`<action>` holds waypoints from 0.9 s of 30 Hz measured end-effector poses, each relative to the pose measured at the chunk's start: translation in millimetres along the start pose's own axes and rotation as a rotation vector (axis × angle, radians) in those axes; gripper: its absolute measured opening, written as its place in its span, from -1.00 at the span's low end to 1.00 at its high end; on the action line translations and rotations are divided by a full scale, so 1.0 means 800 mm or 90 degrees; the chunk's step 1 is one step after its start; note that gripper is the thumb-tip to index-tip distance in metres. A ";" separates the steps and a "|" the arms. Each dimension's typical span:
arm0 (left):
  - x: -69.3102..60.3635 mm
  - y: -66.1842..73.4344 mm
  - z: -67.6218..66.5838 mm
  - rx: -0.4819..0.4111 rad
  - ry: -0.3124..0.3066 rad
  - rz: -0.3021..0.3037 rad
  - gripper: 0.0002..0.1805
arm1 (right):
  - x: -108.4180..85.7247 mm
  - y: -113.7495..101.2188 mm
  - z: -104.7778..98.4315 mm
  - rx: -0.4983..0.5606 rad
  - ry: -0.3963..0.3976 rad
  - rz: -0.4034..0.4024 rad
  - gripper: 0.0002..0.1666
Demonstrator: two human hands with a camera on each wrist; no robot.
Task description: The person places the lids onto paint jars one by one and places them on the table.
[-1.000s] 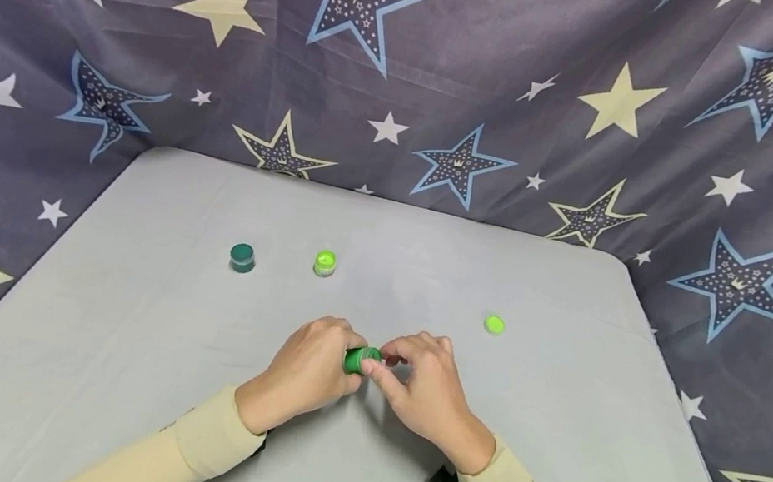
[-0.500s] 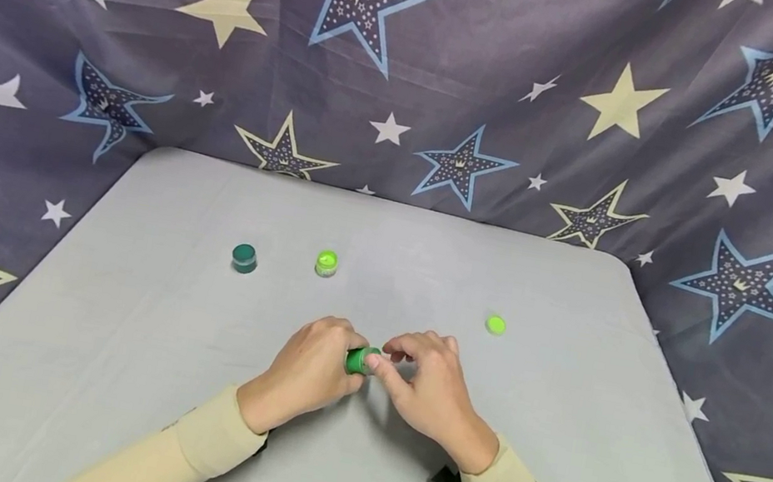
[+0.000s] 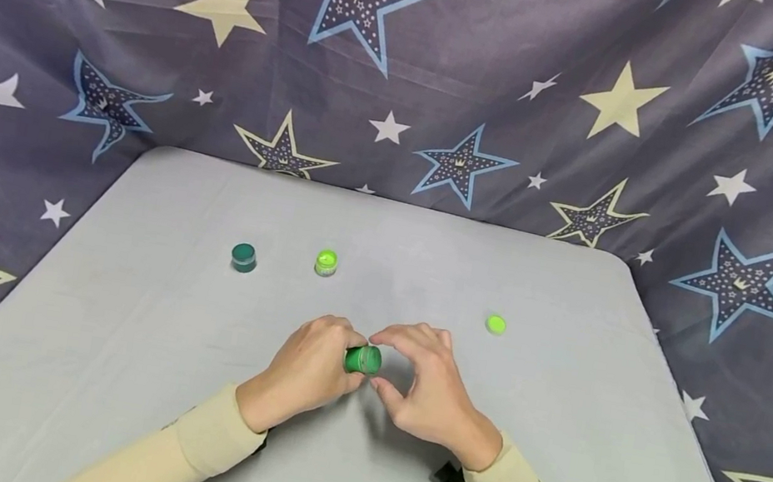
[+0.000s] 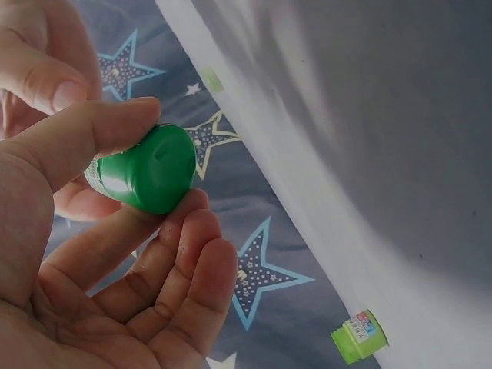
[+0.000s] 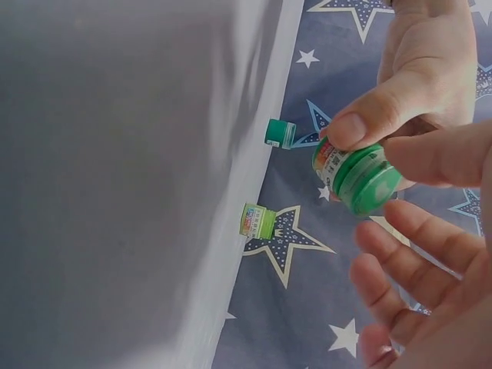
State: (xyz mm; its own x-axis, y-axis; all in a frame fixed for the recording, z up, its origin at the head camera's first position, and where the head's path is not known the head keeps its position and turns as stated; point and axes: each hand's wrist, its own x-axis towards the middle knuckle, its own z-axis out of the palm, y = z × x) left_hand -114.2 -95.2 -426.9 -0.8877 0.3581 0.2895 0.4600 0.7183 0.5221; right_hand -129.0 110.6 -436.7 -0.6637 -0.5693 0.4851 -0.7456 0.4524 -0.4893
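Note:
A small green jar point(image 3: 363, 360) is held on its side by my left hand point(image 3: 308, 368), thumb on one side and fingers on the other. In the right wrist view the jar point(image 5: 338, 171) shows a printed label, and its far end looks frosted green. My right hand point(image 3: 428, 382) stands around the jar's right end with thumb and fingers spread apart, gripping nothing. In the left wrist view, the jar's smooth green end point(image 4: 171, 171) faces the camera. Whether a right fingertip touches the jar, I cannot tell.
Farther back on the grey-covered table point(image 3: 538, 434) stand a dark teal jar point(image 3: 244, 258) and a lime green jar point(image 3: 326, 263). A lime green lid point(image 3: 496, 324) lies to the right. A star-patterned cloth point(image 3: 414, 68) hangs around the table.
My right thumb and fingers have spread away from the end of the green jar, which they were touching before. The left hand keeps its hold in the same place.

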 end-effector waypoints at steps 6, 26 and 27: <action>0.000 0.000 0.000 -0.003 0.004 0.001 -0.69 | 0.000 0.001 0.002 -0.006 0.002 -0.010 -0.43; -0.001 0.002 0.000 0.004 -0.002 -0.006 -0.78 | 0.000 0.001 0.005 -0.019 0.018 -0.008 -0.66; -0.001 0.002 0.000 0.005 -0.003 -0.005 -0.78 | 0.000 0.001 0.005 -0.021 0.018 -0.006 -0.67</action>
State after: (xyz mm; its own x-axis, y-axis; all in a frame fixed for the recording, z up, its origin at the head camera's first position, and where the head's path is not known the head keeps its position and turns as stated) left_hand -112.8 -94.0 -426.1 -0.8917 0.3545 0.2815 0.4522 0.7258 0.5184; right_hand -129.2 108.2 -440.1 -0.6582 -0.5534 0.5104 -0.7527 0.4700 -0.4611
